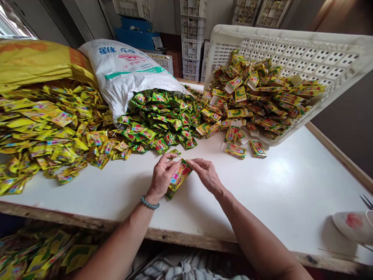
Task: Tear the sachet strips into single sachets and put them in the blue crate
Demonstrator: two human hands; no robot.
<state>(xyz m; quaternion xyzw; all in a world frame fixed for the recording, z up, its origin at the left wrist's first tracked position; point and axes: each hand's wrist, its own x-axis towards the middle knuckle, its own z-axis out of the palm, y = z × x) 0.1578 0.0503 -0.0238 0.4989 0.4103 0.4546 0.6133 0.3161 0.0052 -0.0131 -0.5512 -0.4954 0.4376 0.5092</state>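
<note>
Yellow-and-green printed packet [180,177], flat-faced: one, tilted, between both hands above the white surface [274,182]. Left hand [162,175]: fingers closed on its left side, small green foil sachet [175,152] at their tips. Right hand [208,175]: fingers pinching its upper right corner. Step: upper edge being handled; a light, steady pinch seems needed. Face: red fruit, bright lettering.

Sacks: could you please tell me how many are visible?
2: the yellow sack at the far left and the white sack just right of it. More could be hidden behind.
</note>
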